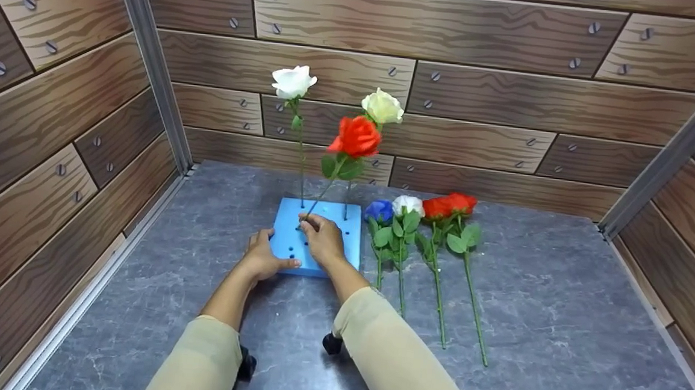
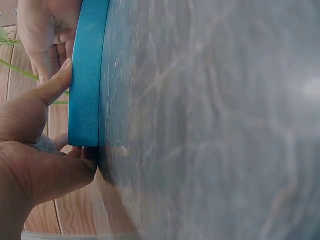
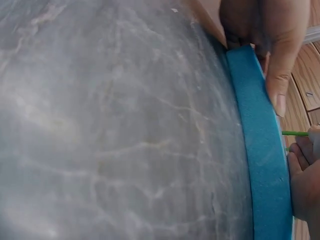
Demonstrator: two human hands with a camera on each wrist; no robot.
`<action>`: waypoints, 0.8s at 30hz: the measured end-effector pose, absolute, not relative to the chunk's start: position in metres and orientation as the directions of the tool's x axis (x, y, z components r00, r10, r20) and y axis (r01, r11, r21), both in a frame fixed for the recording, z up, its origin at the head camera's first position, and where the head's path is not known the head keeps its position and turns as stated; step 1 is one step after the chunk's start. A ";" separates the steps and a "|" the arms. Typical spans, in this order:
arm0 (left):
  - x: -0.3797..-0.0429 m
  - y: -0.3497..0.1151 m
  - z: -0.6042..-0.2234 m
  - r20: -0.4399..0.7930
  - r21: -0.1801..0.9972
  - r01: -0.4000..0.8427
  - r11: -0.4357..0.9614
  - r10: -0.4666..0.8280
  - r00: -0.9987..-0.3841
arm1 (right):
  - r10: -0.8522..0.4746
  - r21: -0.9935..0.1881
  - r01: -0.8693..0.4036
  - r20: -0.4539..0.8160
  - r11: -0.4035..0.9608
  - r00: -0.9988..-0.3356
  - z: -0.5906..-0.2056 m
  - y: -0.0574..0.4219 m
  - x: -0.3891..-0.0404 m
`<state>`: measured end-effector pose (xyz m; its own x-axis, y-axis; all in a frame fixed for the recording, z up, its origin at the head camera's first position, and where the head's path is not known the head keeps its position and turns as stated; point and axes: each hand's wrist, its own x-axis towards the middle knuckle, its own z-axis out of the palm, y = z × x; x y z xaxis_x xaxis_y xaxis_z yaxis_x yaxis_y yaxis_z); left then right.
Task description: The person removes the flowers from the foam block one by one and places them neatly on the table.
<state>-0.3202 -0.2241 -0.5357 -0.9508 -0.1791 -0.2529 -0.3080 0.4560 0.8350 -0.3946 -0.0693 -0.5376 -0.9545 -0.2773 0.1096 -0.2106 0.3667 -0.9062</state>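
A blue block (image 1: pixel 286 215) with small holes in its top lies on the grey table. My left hand (image 1: pixel 262 259) grips its near left corner, thumb on the top near the front edge and fingers along the left side. With my right hand (image 1: pixel 323 239) I pinch the lower stem of a red rose (image 1: pixel 356 136), which leans to the right. The stem's lower end is at the block's top. Behind it, a white rose (image 1: pixel 294 82) and a cream rose (image 1: pixel 383 107) stand in the block's far part. In the left wrist view the block's side (image 2: pixel 86 90) shows close up.
Right of the block lie a blue rose (image 1: pixel 379 211), a white rose (image 1: pixel 408 206) and two red roses (image 1: pixel 461 202), blooms away from me and stems towards me. Wood-patterned walls (image 1: pixel 480 100) enclose the table (image 1: pixel 557 316) at the back and both sides.
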 end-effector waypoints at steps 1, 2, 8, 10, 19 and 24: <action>-0.320 -0.224 -0.536 -0.252 0.835 -0.308 0.456 -0.181 -0.951 | -0.266 -0.896 -0.216 0.116 0.388 -0.957 -0.538 -0.070 -0.394; -0.320 -0.224 -0.537 -0.252 0.833 -0.309 0.458 -0.183 -0.950 | -0.255 -0.888 -0.219 0.120 0.404 -0.959 -0.539 -0.071 -0.394; -0.319 -0.223 -0.538 -0.254 0.833 -0.310 0.459 -0.180 -0.950 | -0.220 -0.863 -0.219 0.129 0.455 -0.967 -0.540 -0.073 -0.392; -0.319 -0.224 -0.537 -0.251 0.834 -0.305 0.459 -0.177 -0.952 | -0.221 -0.853 -0.233 0.143 0.467 -0.965 -0.540 -0.073 -0.392; -0.319 -0.225 -0.535 -0.248 0.838 -0.299 0.457 -0.170 -0.954 | -0.229 -0.852 -0.256 0.166 0.456 -0.959 -0.540 -0.073 -0.391; -0.319 -0.225 -0.535 -0.249 0.836 -0.303 0.458 -0.176 -0.952 | -0.231 -0.857 -0.279 0.194 0.434 -0.953 -0.539 -0.072 -0.391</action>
<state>-0.3194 -0.2251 -0.5348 -0.9525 -0.1762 -0.2485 -0.3028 0.4577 0.8360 -0.3908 -0.0723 -0.5392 -0.9534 -0.2313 0.1937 -0.2793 0.4337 -0.8567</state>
